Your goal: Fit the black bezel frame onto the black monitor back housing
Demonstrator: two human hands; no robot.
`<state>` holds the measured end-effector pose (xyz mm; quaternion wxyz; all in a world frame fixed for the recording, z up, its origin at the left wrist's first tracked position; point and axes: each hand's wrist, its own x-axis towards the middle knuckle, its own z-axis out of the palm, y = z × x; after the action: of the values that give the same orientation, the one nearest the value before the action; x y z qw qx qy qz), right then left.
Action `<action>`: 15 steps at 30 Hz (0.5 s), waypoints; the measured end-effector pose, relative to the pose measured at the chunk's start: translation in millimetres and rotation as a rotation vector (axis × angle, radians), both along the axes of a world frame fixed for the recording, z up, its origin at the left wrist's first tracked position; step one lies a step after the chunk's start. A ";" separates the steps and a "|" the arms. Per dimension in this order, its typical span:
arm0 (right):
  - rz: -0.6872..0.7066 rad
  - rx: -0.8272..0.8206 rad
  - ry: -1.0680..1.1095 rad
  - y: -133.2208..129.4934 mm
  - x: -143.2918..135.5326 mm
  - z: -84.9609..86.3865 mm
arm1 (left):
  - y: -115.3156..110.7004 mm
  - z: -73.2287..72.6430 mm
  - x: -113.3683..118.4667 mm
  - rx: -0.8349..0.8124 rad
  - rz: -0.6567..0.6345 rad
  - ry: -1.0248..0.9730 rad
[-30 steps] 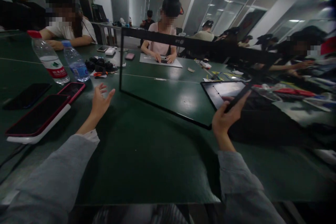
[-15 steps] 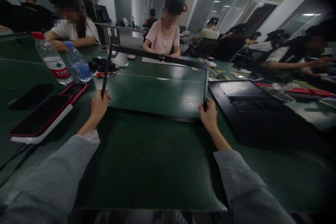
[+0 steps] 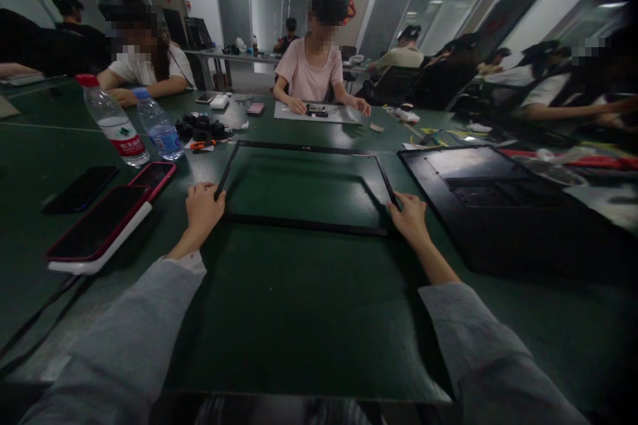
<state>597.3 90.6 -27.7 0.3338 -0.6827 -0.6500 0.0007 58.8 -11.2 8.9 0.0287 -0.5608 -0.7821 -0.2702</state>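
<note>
A thin black rectangular frame is held low over the green table, its far edge tilted slightly up and a shadow showing through its opening. My left hand grips its left side near the lower corner, fingers closed on it. On the opposite side, my right hand pinches the right edge near the lower corner. To the right of that hand lies a large black panel with a recessed section.
At the left stand two water bottles, beside phones, one lying on a white device with a cable. Behind them is a bundle of black items. Across the table a person handles parts on a grey mat. Other people sit around.
Both hands have lowered the black frame's far edge toward the table, so it lies flatter. The person opposite has spread their hands apart, and dark parts show on the mat.
</note>
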 end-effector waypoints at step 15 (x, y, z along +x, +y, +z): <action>-0.039 -0.204 -0.028 -12.2 -10.5 15.3 | 2.2 -4.4 -0.4 -0.072 -0.020 -0.007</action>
<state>586.8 78.4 -12.4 0.2533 -0.7257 -0.6377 0.0505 58.4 -9.0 4.5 0.0031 -0.5685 -0.7856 -0.2441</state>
